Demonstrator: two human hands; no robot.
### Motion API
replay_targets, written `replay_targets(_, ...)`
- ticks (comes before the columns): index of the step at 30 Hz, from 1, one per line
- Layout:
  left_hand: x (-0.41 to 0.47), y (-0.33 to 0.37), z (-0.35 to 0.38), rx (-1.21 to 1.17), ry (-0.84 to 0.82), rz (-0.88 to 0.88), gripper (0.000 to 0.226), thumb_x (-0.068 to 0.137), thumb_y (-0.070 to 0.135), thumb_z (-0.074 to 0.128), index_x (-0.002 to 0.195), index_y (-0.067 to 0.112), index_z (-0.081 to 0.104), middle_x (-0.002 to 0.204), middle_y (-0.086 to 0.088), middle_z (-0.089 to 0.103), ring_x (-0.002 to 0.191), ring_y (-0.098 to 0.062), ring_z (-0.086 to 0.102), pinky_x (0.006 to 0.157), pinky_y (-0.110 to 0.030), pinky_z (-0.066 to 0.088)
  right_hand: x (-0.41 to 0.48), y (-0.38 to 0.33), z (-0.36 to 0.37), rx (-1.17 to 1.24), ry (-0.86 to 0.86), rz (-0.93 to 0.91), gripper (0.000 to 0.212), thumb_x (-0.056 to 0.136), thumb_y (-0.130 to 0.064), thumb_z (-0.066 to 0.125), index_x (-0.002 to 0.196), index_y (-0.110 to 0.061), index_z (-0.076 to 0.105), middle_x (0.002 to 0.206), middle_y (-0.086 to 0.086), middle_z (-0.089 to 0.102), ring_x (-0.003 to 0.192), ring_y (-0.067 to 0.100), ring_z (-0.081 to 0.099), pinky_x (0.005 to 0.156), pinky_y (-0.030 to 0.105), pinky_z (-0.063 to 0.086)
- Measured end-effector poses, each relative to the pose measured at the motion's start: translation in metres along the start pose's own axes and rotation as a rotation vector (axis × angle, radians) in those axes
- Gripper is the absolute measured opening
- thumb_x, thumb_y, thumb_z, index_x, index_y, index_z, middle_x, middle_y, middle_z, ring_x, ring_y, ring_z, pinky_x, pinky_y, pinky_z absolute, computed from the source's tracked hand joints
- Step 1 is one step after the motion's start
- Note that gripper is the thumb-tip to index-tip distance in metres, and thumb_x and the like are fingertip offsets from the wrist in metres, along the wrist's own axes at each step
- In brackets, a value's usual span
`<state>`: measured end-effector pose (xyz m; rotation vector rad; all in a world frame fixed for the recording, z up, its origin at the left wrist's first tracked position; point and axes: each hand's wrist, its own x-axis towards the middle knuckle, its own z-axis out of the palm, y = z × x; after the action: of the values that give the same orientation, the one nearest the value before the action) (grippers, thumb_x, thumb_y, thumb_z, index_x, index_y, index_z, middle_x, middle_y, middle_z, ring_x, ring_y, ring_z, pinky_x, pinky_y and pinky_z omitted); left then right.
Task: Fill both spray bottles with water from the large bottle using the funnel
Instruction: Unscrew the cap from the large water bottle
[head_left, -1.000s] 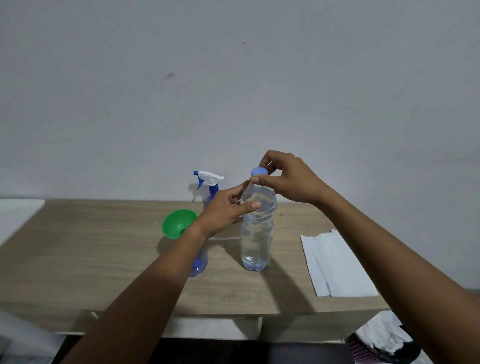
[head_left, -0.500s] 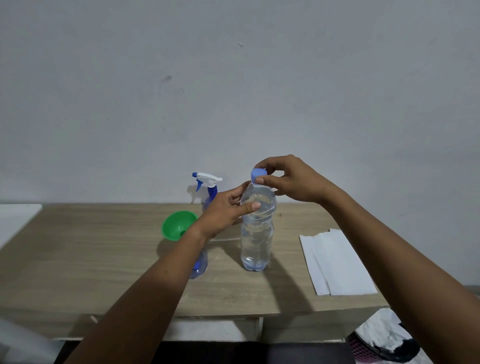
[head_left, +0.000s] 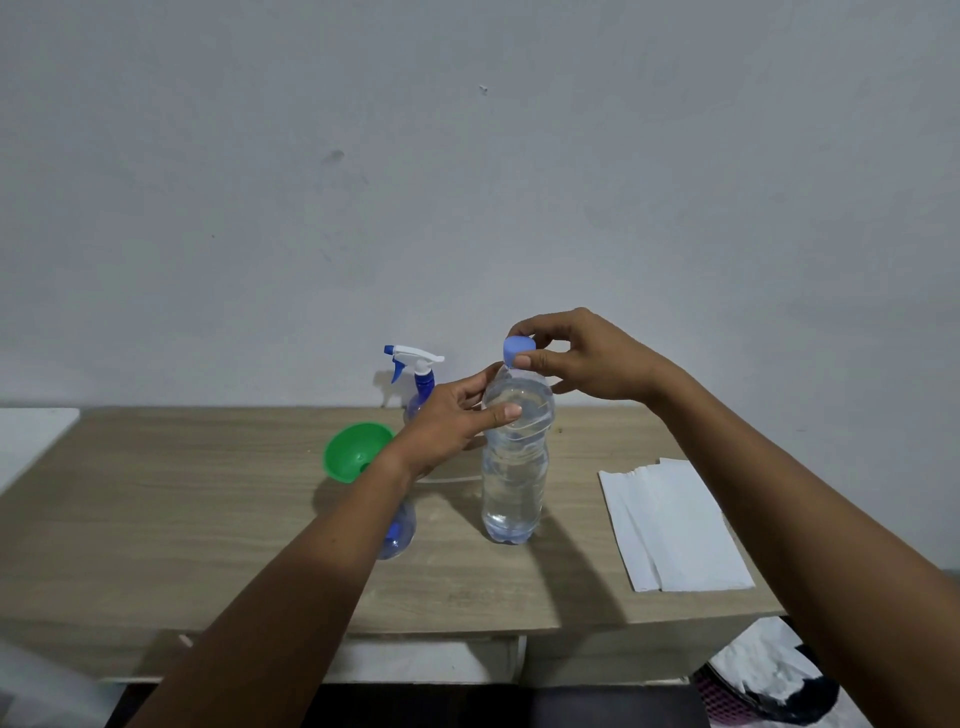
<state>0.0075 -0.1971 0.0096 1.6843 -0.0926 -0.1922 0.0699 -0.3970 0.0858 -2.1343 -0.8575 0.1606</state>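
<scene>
pinching cap (head_left: 519, 352) between right fingers (head_left: 540, 359), above bottle (head_left: 514, 478)

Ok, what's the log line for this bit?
step: uncapping | left hand: holds large clear plastic water bottle | right hand: pinches tilted blue plastic cap | pouring: not started
</scene>
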Motion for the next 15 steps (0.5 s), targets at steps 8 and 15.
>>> replay_targets(8,0.0007,-0.0039,-0.0013,0.009,-0.009,0.024,0.059,0.089,0.028,0.075,0.143,0.033,0.053,0.134,0.009,0.067,0.131,-0.013,0.057,0.104,-0.037,0.051,0.0071,-0.0008,0.0078,-0.126,0.122,0.005,0.042,0.071,-0.059,0.081,0.089,-0.025,0.064,0.085,-0.008,0.071,0.082,0.010,0.068,0.073,0.047,0.062)
replay_targets(15,-0.0001,0.0005,-0.0010,0.004,0.004,0.012,0.063,0.089,0.031,0.075,0.146,0.039,0.049,0.138,0.015,0.062,0.133,-0.006,0.052,0.075,-0.015,0.056,0.0081,0.0013,0.0008,-0.037,0.037,-0.012,0.025,0.088,-0.037,0.077,0.104,-0.019,0.070,0.093,0.001,0.069,0.085,0.020,0.069,0.067,0.047,0.064)
